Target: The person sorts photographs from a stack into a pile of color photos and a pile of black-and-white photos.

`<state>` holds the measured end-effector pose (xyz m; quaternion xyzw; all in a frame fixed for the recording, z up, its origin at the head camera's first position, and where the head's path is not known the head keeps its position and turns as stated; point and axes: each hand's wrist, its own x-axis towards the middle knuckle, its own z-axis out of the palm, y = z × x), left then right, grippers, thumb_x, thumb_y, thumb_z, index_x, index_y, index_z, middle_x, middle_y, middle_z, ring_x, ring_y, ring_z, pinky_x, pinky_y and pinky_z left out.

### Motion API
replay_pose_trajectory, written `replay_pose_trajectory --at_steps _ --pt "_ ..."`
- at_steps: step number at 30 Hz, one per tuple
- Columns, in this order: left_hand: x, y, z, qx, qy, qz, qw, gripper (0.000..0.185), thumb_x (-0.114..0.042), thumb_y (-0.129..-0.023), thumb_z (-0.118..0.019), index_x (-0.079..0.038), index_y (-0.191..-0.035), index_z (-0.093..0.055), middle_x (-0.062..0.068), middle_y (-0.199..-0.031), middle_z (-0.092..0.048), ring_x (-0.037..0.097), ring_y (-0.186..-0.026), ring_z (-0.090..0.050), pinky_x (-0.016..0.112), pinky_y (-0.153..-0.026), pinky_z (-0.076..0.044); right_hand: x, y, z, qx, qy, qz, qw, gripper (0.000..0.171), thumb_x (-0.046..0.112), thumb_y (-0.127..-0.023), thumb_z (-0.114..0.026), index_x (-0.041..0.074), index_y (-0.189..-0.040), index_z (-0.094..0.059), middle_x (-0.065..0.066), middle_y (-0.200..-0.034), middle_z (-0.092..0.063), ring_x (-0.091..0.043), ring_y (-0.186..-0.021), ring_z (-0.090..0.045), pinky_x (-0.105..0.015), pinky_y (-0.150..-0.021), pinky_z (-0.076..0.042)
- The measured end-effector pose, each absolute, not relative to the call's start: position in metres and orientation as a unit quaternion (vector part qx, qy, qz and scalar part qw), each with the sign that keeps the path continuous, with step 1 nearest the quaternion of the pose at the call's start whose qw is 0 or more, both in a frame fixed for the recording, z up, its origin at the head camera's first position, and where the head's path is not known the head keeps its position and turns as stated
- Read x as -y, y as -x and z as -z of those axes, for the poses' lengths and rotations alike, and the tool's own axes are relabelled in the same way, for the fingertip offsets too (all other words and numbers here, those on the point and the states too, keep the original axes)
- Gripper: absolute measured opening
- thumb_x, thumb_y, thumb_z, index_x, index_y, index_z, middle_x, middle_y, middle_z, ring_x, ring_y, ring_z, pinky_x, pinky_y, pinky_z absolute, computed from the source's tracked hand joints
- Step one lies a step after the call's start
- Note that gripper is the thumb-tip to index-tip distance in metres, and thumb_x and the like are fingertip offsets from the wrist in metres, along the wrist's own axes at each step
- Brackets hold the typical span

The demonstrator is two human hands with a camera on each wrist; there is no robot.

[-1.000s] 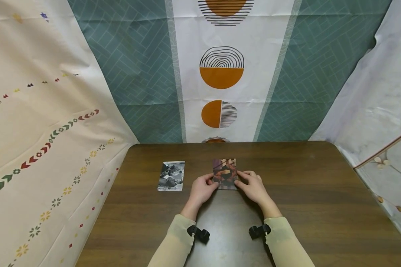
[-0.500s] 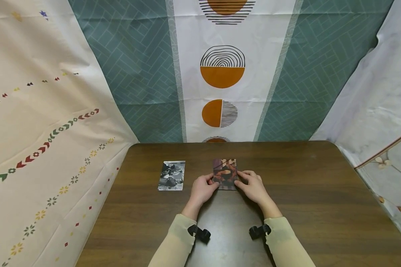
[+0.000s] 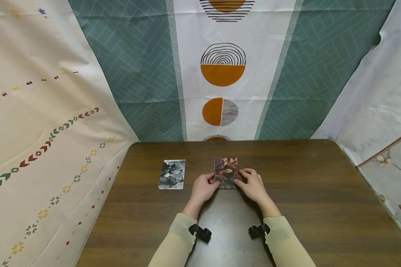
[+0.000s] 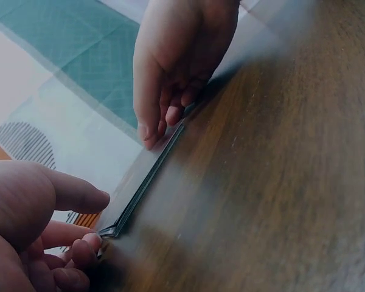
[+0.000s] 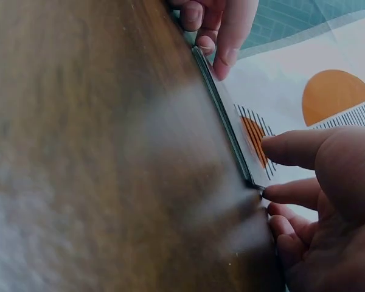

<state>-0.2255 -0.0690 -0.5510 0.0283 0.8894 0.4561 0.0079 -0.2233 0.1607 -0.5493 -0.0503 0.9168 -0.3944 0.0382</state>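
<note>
Dark brown wooden table (image 3: 307, 193) with rounded far corners, black-and-white photo (image 3: 172, 174) flat on its left part, thin stack of colour photos (image 3: 225, 171) near the middle — well apart.

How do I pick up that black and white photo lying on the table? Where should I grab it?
The black and white photo lies flat on the table, apart from the hands, so there is little to pinch. Probably best to come from its near short edge, slip a fingertip under one corner, then pinch it between thumb and finger.
</note>
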Motion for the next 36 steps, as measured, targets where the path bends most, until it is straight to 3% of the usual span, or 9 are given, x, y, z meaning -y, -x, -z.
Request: replay_pose_trajectory --at_steps 14,19,24,28,36 --pt "0.068 0.223 0.550 -0.882 -0.017 -0.470 0.008 0.051 -0.022 -0.092 -0.079 -0.002 -0.138 -0.072 -0.005 -0.081 -0.058 0.014 -0.072 -0.051 0.035 -0.073 -0.045 -0.161 0.224 0.550 -0.899 0.047 0.434 0.039 0.060 0.030 -0.106 -0.066 0.000 -0.157 -0.052 -0.027 -0.161 -0.040 -0.053 -0.144 -0.034 -0.068 -0.116 -0.029" --pt "0.067 0.224 0.549 -0.860 -0.012 -0.509 -0.025 0.048 -0.016 -0.088 -0.080 -0.003 -0.134 -0.075 -0.001 -0.088 -0.062 0.014 -0.081 -0.054 0.036 -0.079 -0.048 -0.159 0.225 0.546 -0.882 0.041 0.470 0.014 0.057 0.023 -0.105 -0.068 -0.001 -0.155 -0.054 -0.030 -0.153 -0.051 -0.050 -0.143 -0.044 -0.065 -0.116 -0.034" --pt "0.067 0.223 0.546 -0.829 -0.013 -0.558 -0.033 0.049 -0.012 -0.090 -0.079 -0.002 -0.138 -0.072 0.000 -0.094 -0.065 0.010 -0.074 -0.054 0.029 -0.072 -0.047 -0.156 0.225 0.542 -0.862 0.027 0.506 0.001 0.057 0.019 -0.102 -0.071 0.004 -0.155 -0.056 -0.021 -0.131 -0.068 -0.037 -0.123 -0.062 -0.048 -0.098 -0.051" --pt "0.065 0.222 0.544 -0.815 -0.015 -0.578 -0.032 0.051 -0.009 -0.092 -0.078 -0.002 -0.141 -0.070 -0.001 -0.091 -0.066 0.008 -0.064 -0.050 0.025 -0.061 -0.043 -0.154 0.225 0.537 -0.853 0.019 0.521 -0.005 0.057 0.018 -0.101 -0.073 0.005 -0.154 -0.057 -0.017 -0.119 -0.071 -0.030 -0.109 -0.064 -0.034 -0.083 -0.051" --pt "0.041 0.220 0.542 -0.845 -0.055 -0.531 -0.029 0.054 -0.009 -0.090 -0.077 0.001 -0.143 -0.067 0.001 -0.093 -0.070 0.003 -0.059 -0.045 0.024 -0.059 -0.041 -0.180 0.221 0.532 -0.860 0.013 0.511 0.005 0.057 0.018 -0.104 -0.070 0.005 -0.157 -0.053 -0.020 -0.123 -0.068 -0.034 -0.115 -0.061 -0.037 -0.087 -0.049"
